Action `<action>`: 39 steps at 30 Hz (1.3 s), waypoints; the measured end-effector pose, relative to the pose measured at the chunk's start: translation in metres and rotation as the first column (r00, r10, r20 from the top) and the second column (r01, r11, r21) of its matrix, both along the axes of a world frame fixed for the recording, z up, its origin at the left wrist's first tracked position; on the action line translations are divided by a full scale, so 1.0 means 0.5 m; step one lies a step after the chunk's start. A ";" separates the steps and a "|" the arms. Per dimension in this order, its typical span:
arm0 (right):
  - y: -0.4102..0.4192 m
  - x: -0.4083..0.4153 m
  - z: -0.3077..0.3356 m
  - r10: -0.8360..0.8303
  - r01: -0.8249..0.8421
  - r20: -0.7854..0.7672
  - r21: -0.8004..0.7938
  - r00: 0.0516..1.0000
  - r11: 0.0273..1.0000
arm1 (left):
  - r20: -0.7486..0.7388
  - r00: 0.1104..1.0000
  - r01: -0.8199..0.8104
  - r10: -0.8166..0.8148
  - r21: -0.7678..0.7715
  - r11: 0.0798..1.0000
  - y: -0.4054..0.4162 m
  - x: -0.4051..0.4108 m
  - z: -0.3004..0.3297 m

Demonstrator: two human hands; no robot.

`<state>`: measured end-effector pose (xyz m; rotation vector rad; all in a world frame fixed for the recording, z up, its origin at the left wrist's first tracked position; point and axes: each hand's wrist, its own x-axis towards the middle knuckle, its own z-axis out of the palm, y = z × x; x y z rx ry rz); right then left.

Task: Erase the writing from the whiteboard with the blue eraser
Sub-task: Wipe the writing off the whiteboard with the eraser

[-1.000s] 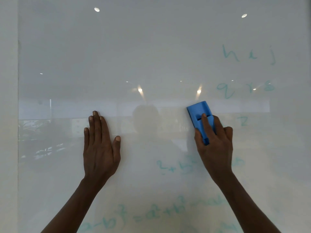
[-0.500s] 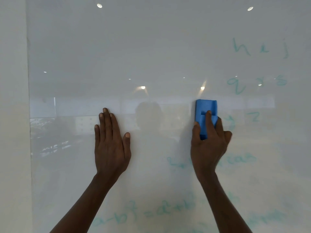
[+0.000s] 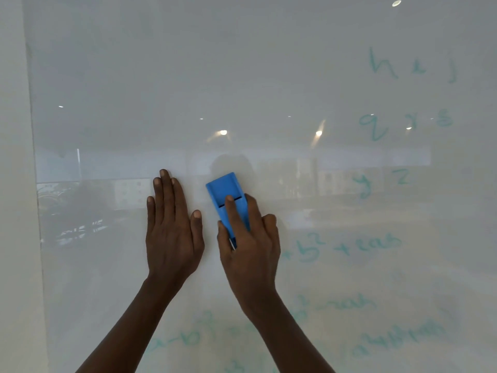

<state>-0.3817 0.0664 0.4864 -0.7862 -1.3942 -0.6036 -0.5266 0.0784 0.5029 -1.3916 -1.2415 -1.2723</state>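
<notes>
From the head camera I am looking straight at the whiteboard (image 3: 242,76), which is filling nearly the whole view, with a pale wall strip (image 3: 13,184) running down its left edge.

My right hand (image 3: 248,243) is grasping the blue eraser (image 3: 224,195): the forefinger is lying along its back, the thumb is pressing its left side and the other fingers are wrapping its right side. The eraser is sitting flat against the board at mid-height, a little left of the centre, tilted with its top end leaning left. It is lying just beside my left hand (image 3: 172,227), thumb nearly meeting thumb but not touching.

My left hand is lying released, flat on the board with fingers straight and together, pointing up, holding nothing.

Faint teal writing (image 3: 376,246) is showing on the right and lower parts of the board: letters h, i, j near the top right, q, r, s below them, y and z lower still, then lines of algebra to the right of my right hand and under both forearms. Some of the lowest marks are too smeared for me to read. Ceiling lights (image 3: 319,133) and a dim room are reflecting in the glossy surface.
</notes>
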 end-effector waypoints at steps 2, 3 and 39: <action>-0.007 -0.004 -0.025 -0.002 0.003 0.020 -0.005 1.000 1.000 | 0.009 1.000 0.010 -0.010 -0.017 1.000 -0.002 0.004 -0.027; -0.010 -0.006 -0.039 -0.005 0.005 0.028 -0.008 1.000 1.000 | 0.014 1.000 0.015 -0.014 -0.025 1.000 -0.004 0.008 -0.045; 0.061 0.282 -0.144 -0.171 0.120 -0.380 -0.155 0.909 0.981 | 0.046 0.999 -0.010 0.012 -0.059 0.998 -0.004 0.049 -0.138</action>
